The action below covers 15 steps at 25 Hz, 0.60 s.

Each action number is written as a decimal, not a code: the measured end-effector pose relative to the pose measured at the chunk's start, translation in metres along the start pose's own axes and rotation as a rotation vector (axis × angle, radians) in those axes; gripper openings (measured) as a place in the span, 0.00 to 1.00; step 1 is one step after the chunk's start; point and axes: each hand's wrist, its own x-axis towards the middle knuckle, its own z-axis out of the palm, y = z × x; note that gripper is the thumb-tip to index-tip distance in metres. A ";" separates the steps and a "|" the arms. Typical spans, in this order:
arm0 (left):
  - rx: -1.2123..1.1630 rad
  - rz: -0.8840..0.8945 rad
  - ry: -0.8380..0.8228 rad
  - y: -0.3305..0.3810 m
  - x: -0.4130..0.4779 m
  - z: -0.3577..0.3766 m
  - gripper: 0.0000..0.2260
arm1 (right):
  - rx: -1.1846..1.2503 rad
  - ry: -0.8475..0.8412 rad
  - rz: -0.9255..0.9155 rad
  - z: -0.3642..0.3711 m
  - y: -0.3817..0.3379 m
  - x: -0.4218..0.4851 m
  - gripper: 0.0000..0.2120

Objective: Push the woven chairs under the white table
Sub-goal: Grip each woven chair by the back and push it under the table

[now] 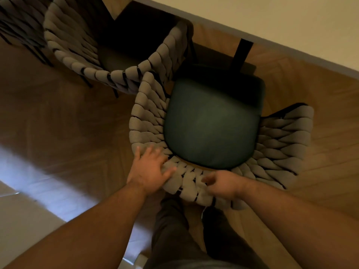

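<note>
Listing what lies below you:

- Near woven chair (281, 144): grey rope weave with a dark green seat cushion (211, 123). It stands on the wooden floor (58, 113) just beyond your dark trousers (171, 239). Its seat front lies close to the black desk leg (242, 53), and its backrest stands out on the near side of the white desk (272, 18).
- Your left hand (150, 169): fingers spread and laid flat on the left rear of the backrest rim.
- Your right hand (221, 183): blurred, fingers curled over the rear rim. The two hands sit apart along that rim.
- Second woven chair (73, 41): far left, touching the near chair's left arm, its seat in shadow beneath the desk edge.
- Third chair (17, 22): far left corner, only partly in view.
</note>
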 end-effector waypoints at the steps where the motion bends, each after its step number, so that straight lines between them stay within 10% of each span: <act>1: -0.015 -0.097 0.076 -0.013 0.006 -0.005 0.30 | 0.096 0.039 -0.043 -0.002 -0.016 0.004 0.27; 8: -0.937 -0.606 0.142 -0.069 0.049 -0.032 0.46 | 0.194 0.132 -0.160 -0.006 -0.117 0.039 0.25; 15: -1.614 -0.851 0.054 -0.066 0.060 -0.014 0.23 | 0.092 0.064 -0.126 0.028 -0.130 0.044 0.39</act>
